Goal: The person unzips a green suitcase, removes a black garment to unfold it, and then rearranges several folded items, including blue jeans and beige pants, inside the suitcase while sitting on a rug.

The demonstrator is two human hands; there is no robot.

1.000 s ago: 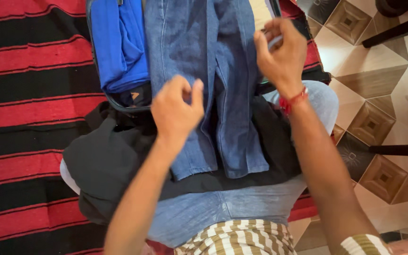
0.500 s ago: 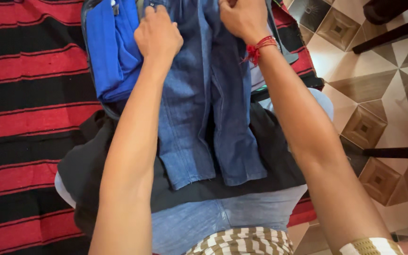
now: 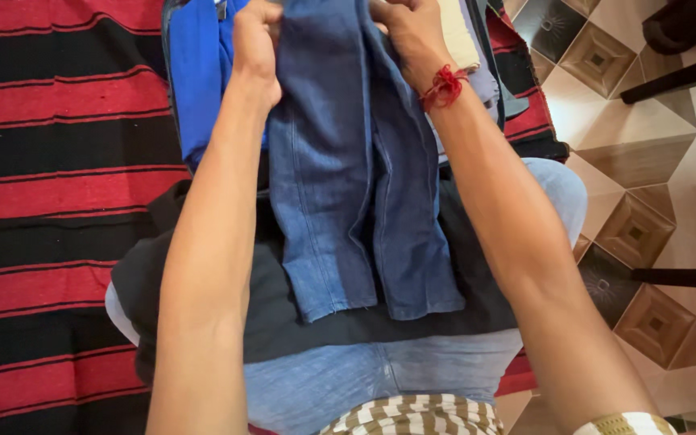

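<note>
A pair of blue denim jeans [image 3: 348,185] lies lengthwise in front of me, its two leg ends resting on a black garment [image 3: 203,274] across my lap. My left hand [image 3: 255,40] grips the jeans' left edge near the top of the view. My right hand [image 3: 408,32], with a red thread around its wrist, grips the right edge at the same height. The upper part of the jeans runs out of the view. A bright blue folded cloth [image 3: 199,72] lies beside the jeans under my left forearm, inside an open dark bag whose rim [image 3: 169,48] shows.
A red and black striped blanket [image 3: 50,161] covers the surface at the left. Patterned brown floor tiles [image 3: 646,161] lie at the right, crossed by dark furniture legs [image 3: 678,278]. Pale folded clothes [image 3: 465,40] sit by my right wrist.
Both hands reached forward from mid-air to the upper part of the jeans and closed on its two edges. The denim is now bunched and drawn a little narrower.
</note>
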